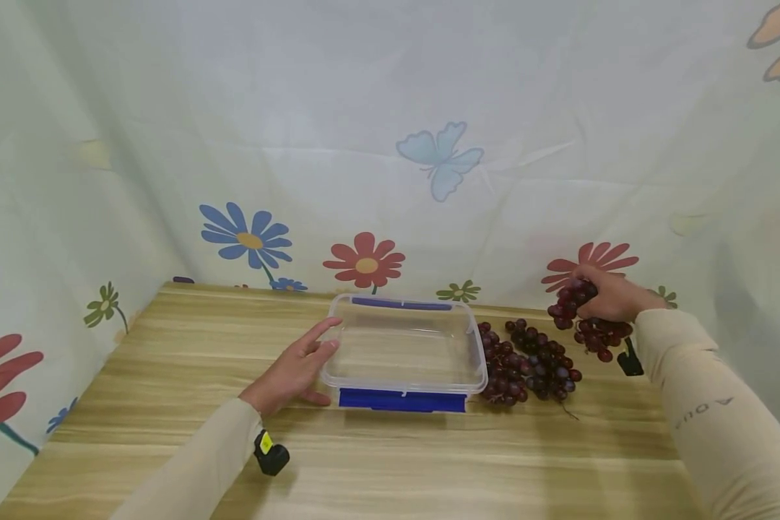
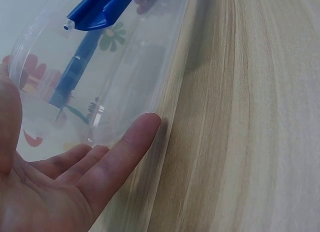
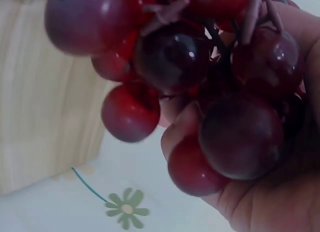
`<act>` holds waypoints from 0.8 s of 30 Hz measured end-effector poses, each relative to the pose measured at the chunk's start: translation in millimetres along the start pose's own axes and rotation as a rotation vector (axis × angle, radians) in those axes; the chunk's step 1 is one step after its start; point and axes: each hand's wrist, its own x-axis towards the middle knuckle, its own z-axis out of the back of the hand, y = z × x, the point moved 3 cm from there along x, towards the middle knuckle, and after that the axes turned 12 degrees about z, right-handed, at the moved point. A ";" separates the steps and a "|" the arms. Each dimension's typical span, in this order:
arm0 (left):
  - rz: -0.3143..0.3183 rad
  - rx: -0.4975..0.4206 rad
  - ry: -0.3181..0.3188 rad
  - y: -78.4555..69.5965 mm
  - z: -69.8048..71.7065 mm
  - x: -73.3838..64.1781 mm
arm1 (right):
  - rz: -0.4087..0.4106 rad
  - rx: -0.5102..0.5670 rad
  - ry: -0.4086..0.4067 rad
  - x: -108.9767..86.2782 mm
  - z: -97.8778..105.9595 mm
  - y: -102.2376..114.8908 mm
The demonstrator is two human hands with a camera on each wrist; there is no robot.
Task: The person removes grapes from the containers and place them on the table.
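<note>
A clear plastic food container (image 1: 404, 381) with blue clips sits near the middle of the table. At its left side is my left hand (image 1: 294, 370), fingers spread and relaxed, with fingertips right at the rim. In the left wrist view the thumb, partly cut off, and fingers (image 2: 112, 164) lie along the container wall (image 2: 135, 77). My right hand (image 1: 614, 295) holds a bunch of dark red grapes (image 1: 567, 303) over the table's far right. The right wrist view shows the grapes (image 3: 240, 134) close up, with fingers curled round them and partly hidden behind.
Two more bunches of grapes, one (image 1: 503, 368) against the container's right side and another (image 1: 549, 365) beside it, lie on the wooden table (image 1: 364, 469). A flower-printed curtain (image 1: 299, 159) hangs along the back and sides.
</note>
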 end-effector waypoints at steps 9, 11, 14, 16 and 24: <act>-0.008 -0.007 0.000 1.1 0.6 -1.6 | -0.017 -0.029 -0.061 3.6 -17.9 -15.0; -0.011 -0.007 0.004 0.4 -0.2 -1.8 | -0.031 -0.032 -0.070 2.8 -20.0 -18.0; -0.011 -0.006 0.001 0.0 -0.8 -2.1 | -0.052 -0.041 -0.075 2.3 -23.4 -21.5; -0.013 -0.004 0.001 0.2 -0.9 -2.1 | -0.075 -0.043 -0.069 2.3 -26.6 -24.6; -0.014 0.002 -0.012 1.0 -1.7 -1.4 | -0.128 -0.056 -0.023 1.6 -43.0 -38.2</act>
